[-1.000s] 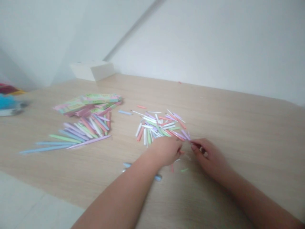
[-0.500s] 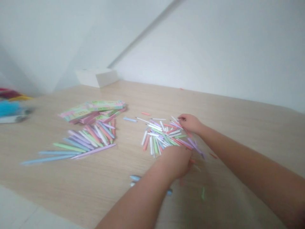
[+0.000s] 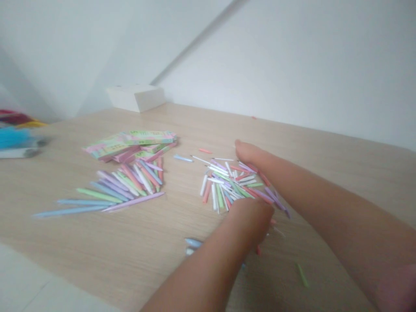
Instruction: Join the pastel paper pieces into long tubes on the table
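Observation:
A loose heap of short pastel and white sticks [image 3: 227, 184] lies mid-table. My left hand [image 3: 250, 221] rests at the heap's near edge, knuckles up and fingers curled under, so what they hold is hidden. Small pink bits [image 3: 258, 250] show just beneath it. My right hand [image 3: 248, 154] reaches over the heap's far side, its fingers stretched out flat and together on the sticks. A blue pen [image 3: 193, 242] pokes out from under my left forearm.
Long pastel pens [image 3: 123, 186] lie fanned out to the left, and behind them sit flat pink-green packs [image 3: 130, 143]. A white box [image 3: 136, 97] stands against the wall. Blurred blue and red things [image 3: 16, 138] sit at the left edge. A green bit [image 3: 302, 275] lies near my right forearm.
My right hand left its spot beside the left hand, moved to the heap's far side and has now stretched flat there. My left hand has stayed at the near edge.

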`<state>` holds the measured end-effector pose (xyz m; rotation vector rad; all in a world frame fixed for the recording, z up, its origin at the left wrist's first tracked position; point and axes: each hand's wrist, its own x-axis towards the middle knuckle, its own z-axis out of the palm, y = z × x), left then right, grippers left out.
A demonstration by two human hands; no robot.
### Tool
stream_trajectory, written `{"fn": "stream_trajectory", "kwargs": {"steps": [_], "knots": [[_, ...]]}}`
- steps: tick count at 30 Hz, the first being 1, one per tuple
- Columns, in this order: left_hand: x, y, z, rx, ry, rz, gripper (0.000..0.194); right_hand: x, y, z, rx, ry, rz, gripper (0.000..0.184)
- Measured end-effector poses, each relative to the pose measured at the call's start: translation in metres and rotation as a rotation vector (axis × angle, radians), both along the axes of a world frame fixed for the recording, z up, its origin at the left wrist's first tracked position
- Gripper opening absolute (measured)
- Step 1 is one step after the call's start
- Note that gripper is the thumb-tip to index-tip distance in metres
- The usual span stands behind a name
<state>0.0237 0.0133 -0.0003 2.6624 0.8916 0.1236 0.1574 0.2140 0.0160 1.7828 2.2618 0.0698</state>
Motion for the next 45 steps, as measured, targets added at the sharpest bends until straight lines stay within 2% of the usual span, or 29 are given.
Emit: {"fn": "stream_trajectory", "kwargs": {"steps": [3, 5, 10, 16, 23, 30, 35, 45], "knots": [[0.000, 0.001, -0.003, 0.015, -0.011, -0.017, 0.033, 0.000, -0.016, 0.008, 0.136, 0.035, 0.022, 0.044], [0.001, 0.002, -0.005, 0.009, -0.014, -0.019, 0.033, 0.003, -0.031, 0.012, 0.142, 0.061, 0.092, 0.042], [0.002, 0.003, -0.007, 0.023, -0.040, -0.031, 0.033, 0.019, -0.063, 0.014, -0.038, 0.077, 0.292, 0.028], [0.000, 0.001, -0.003, 0.016, -0.032, 0.003, 0.032, 0.030, -0.066, 0.009, -0.147, 0.035, 0.346, 0.033], [0.000, 0.001, -0.002, 0.023, -0.019, 0.017, 0.030, 0.019, -0.059, 0.008, -0.147, -0.035, 0.335, 0.034], [-0.001, 0.001, -0.005, 0.041, -0.055, 0.012, 0.028, 0.004, -0.051, 0.012, -0.184, -0.096, 0.346, 0.027], [-0.001, 0.000, -0.006, 0.043, -0.064, 0.030, 0.028, -0.010, -0.054, 0.017, -0.165, -0.128, 0.267, 0.033], [0.001, 0.003, -0.013, 0.060, -0.071, -0.004, 0.028, -0.034, -0.052, 0.016, -0.178, -0.190, 0.068, 0.032]]}}
